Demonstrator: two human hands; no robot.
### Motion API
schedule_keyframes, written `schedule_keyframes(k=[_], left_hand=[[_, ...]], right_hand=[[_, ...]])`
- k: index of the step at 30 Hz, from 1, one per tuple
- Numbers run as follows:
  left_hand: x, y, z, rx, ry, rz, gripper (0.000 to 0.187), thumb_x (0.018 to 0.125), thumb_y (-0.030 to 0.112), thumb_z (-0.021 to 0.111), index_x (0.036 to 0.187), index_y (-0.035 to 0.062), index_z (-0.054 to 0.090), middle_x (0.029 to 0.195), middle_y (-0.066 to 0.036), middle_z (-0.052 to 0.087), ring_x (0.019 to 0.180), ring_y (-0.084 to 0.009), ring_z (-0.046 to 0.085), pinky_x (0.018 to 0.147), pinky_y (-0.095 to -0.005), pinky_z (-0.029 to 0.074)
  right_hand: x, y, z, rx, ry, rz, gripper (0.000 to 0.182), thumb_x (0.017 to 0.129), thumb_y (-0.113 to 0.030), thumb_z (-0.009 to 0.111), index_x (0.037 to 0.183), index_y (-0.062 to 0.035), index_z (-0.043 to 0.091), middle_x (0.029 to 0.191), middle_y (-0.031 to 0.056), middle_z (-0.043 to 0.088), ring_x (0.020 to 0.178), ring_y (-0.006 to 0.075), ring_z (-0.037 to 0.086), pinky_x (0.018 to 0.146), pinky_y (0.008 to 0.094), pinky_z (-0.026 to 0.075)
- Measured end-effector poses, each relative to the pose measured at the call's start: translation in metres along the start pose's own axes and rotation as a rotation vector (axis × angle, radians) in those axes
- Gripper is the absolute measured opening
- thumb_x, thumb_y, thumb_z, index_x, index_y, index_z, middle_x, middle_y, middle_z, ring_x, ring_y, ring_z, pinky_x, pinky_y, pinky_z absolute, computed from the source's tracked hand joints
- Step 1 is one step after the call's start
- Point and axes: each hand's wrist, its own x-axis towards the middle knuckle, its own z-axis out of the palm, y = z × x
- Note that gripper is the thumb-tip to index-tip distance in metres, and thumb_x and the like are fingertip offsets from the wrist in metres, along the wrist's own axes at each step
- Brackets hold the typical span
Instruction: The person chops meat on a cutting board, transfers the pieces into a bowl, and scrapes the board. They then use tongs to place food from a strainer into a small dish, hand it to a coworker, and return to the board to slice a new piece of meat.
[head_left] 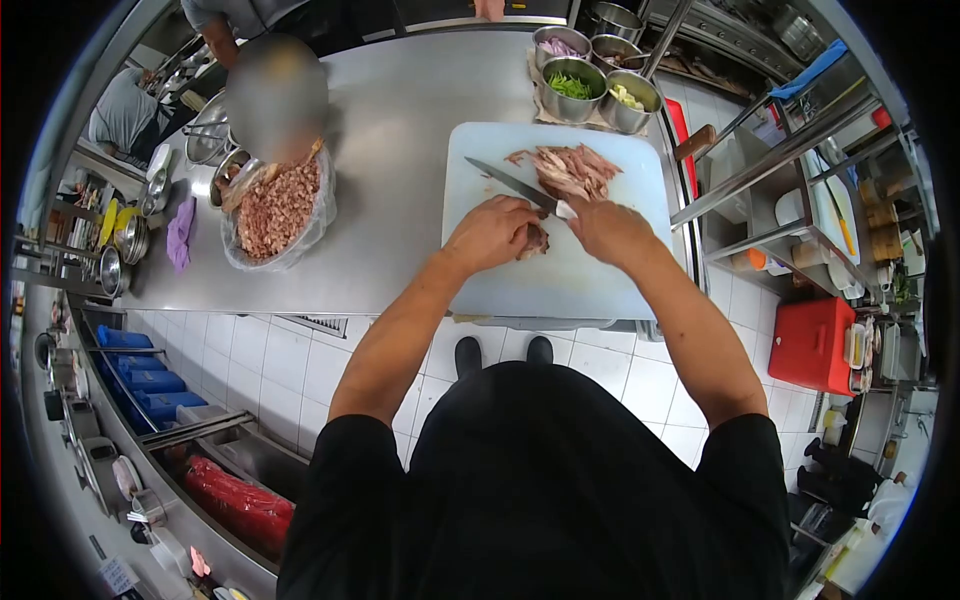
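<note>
My right hand [610,232] is closed around the white handle of a kitchen knife [512,182]. Its blade points up and left across the white cutting board [485,290]. The curled fingers of my left hand [497,235] hold a small piece of meat [537,243] on the board, just below the blade; part of this piece is hidden under the fingers. Beyond the knife lies a pile of sliced meat [575,172], with a few scraps to its left.
Several metal pots, one with chopped greens [571,86], stand at the board's far right corner. A plastic-lined bowl of diced meat [280,210] sits left on the steel table [390,120], near a purple cloth [180,234]. Another person [255,18] stands across the table.
</note>
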Motion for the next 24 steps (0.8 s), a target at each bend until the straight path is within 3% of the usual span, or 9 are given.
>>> schedule_keyframes(k=[3, 6, 9, 16, 19, 24], left_hand=[[-0.002, -0.001, -0.003, -0.004, 0.004, 0.000, 0.022, 0.081, 0.006, 0.061, 0.101, 0.0066, 0.070, 0.110, -0.010, 0.067, 0.102, -0.0304, 0.062, 0.091, -0.0400, 0.052], [0.000, -0.003, -0.005, -0.008, -0.002, -0.011, 0.021, 0.081, 0.006, 0.062, 0.101, 0.0071, 0.070, 0.109, -0.009, 0.067, 0.101, -0.0307, 0.062, 0.090, -0.0400, 0.052], [-0.003, 0.004, -0.002, -0.033, 0.025, -0.062, 0.020, 0.082, 0.006, 0.063, 0.101, 0.0078, 0.069, 0.110, -0.009, 0.067, 0.101, -0.0310, 0.062, 0.090, -0.0401, 0.052], [-0.020, 0.009, 0.005, -0.009, 0.184, -0.041, 0.013, 0.084, 0.007, 0.065, 0.096, 0.0097, 0.068, 0.105, -0.007, 0.065, 0.098, -0.0294, 0.061, 0.090, -0.0416, 0.050], [-0.021, 0.017, -0.001, -0.085, 0.115, -0.144, 0.015, 0.085, 0.007, 0.067, 0.100, 0.0076, 0.068, 0.112, -0.010, 0.065, 0.104, -0.0306, 0.061, 0.094, -0.0411, 0.050], [-0.023, 0.005, 0.006, -0.039, 0.149, -0.086, 0.014, 0.085, 0.009, 0.067, 0.099, 0.0064, 0.067, 0.112, -0.010, 0.065, 0.105, -0.0310, 0.061, 0.095, -0.0411, 0.049]], right_hand=[[-0.017, -0.018, 0.019, 0.117, -0.001, 0.085, 0.032, 0.099, -0.031, 0.053, 0.119, -0.0059, 0.053, 0.091, 0.0248, 0.069, 0.081, 0.0439, 0.068, 0.071, 0.0551, 0.054], [-0.008, -0.016, 0.022, 0.048, -0.026, 0.102, 0.029, 0.099, -0.030, 0.052, 0.118, -0.0082, 0.055, 0.101, 0.0228, 0.070, 0.092, 0.0418, 0.069, 0.079, 0.0543, 0.054], [-0.004, -0.021, -0.018, 0.042, -0.153, 0.093, 0.032, 0.099, -0.030, 0.052, 0.123, -0.0087, 0.054, 0.104, 0.0229, 0.069, 0.093, 0.0419, 0.069, 0.082, 0.0534, 0.054], [-0.021, -0.033, 0.011, 0.177, -0.063, 0.136, 0.033, 0.098, -0.027, 0.052, 0.123, -0.0066, 0.055, 0.105, 0.0244, 0.069, 0.099, 0.0420, 0.067, 0.085, 0.0533, 0.052], [-0.010, -0.035, -0.018, 0.083, -0.150, 0.097, 0.031, 0.099, -0.028, 0.051, 0.119, -0.0048, 0.054, 0.101, 0.0239, 0.070, 0.094, 0.0432, 0.068, 0.083, 0.0542, 0.053], [-0.042, -0.041, -0.003, 0.047, -0.169, 0.189, 0.029, 0.099, -0.028, 0.051, 0.115, -0.0040, 0.055, 0.094, 0.0210, 0.071, 0.086, 0.0444, 0.069, 0.077, 0.0541, 0.055]])
